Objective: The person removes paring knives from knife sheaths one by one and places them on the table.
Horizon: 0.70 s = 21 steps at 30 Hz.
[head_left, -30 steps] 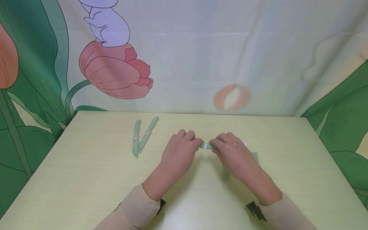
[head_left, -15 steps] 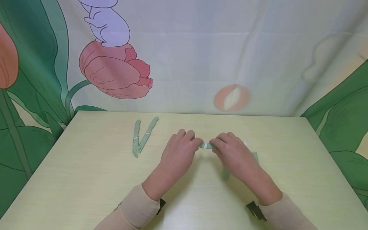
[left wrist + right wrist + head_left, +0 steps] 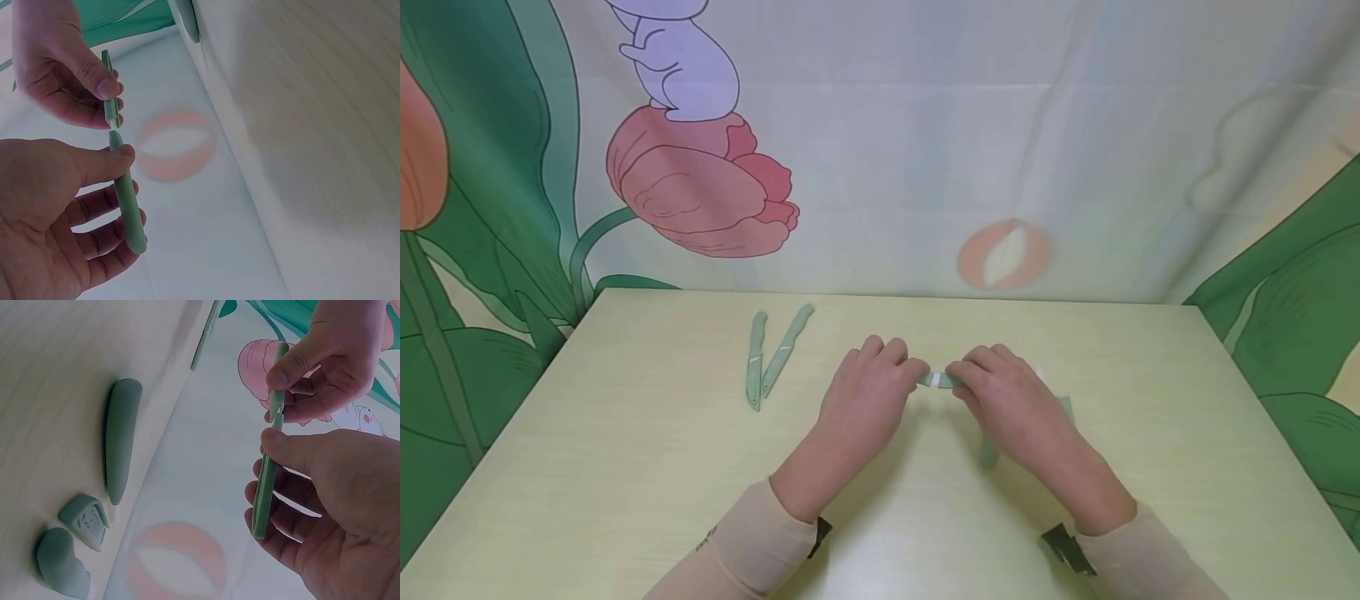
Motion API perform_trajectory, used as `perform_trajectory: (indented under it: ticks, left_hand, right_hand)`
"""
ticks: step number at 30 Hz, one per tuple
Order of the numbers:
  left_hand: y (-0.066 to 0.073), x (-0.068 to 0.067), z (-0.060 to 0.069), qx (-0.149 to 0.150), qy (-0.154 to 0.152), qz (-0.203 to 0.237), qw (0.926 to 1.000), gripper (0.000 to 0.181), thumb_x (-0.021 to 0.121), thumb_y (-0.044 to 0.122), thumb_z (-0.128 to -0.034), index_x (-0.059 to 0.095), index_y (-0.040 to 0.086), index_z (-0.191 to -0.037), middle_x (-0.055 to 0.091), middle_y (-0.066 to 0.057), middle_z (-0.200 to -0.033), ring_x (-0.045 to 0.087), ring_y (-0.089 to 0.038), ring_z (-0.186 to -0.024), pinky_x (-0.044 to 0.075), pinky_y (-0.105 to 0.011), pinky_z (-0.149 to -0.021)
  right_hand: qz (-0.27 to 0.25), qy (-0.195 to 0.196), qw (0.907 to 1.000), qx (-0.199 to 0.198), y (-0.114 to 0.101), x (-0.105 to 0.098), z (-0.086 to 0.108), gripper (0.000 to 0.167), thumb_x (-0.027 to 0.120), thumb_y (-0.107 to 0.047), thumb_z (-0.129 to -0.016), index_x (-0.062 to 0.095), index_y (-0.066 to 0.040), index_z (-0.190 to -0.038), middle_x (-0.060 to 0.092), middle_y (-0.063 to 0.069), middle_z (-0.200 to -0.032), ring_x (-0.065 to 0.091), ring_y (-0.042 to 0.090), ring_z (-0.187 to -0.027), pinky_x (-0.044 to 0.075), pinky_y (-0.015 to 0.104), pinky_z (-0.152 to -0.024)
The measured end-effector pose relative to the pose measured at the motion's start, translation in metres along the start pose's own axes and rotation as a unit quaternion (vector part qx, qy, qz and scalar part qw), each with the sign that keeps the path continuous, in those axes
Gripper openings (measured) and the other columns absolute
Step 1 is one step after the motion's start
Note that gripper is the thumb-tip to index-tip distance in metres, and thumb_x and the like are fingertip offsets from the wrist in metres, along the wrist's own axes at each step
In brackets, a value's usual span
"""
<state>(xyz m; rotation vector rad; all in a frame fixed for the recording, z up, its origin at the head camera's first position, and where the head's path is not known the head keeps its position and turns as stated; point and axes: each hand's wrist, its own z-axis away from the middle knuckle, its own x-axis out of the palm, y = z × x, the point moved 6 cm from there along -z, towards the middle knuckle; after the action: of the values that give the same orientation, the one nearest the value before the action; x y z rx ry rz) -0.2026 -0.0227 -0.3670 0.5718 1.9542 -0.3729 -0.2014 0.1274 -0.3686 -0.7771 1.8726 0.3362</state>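
Observation:
Both hands hold a small green knife level above the table, a narrow white strip showing between handle and sheath. My left hand pinches the smooth green handle between thumb and fingers. At the other end, my right hand grips the slotted green sheath. Handle and sheath lie in line, their ends close together. To the left on the table lie two similar green knives in sheaths, one nearly straight and one slanted.
Partly covered by the right hand in the head view, several green pieces lie on the table: a long tapered one, one with small holes and a curved one. A printed curtain hangs behind the table's far edge.

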Motion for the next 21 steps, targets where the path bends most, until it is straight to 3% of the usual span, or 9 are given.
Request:
perform_trajectory:
  ticks: [21]
  left_hand:
    - [-0.0022, -0.0017, 0.0006, 0.006, 0.016, -0.002, 0.9999, 0.022, 0.087, 0.009, -0.0881, 0.082, 0.018, -0.108, 0.059, -0.002, -0.085, 0.045, -0.020, -0.073, 0.039, -0.027, -0.059]
  right_hand:
    - [0.001, 0.006, 1.0000, -0.001, 0.0024, -0.0020, 0.0007, 0.030, 0.089, 0.000, -0.084, 0.077, -0.002, -0.112, 0.070, 0.006, -0.104, 0.062, 0.026, -0.090, 0.056, 0.033, -0.077]
